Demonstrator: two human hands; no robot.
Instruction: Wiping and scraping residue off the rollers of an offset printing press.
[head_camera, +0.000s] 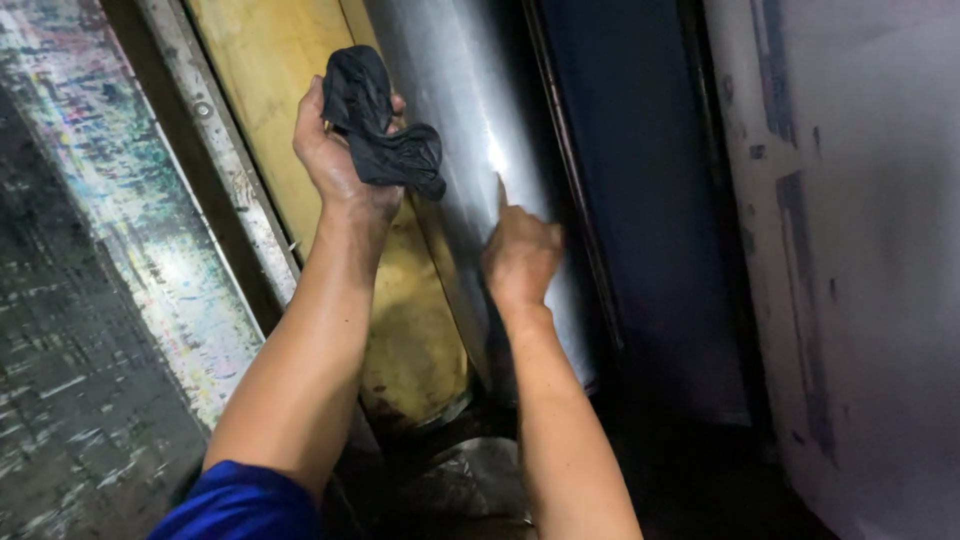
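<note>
Black rag (385, 125) bunched up in the left hand (335, 160), up by the yellow roller (290, 70) | right hand (520, 255) holds nothing, one finger pointing and touching the shiny metal roller (470, 90) | blue sleeve (240, 505) low down.

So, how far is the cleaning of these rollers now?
Done: the shiny metal roller looks bright along most of its visible length. In hand: the left hand grips a black rag, and the right hand touches the metal roller. Left: the yellow roller shows dark smears near its lower end.
</note>
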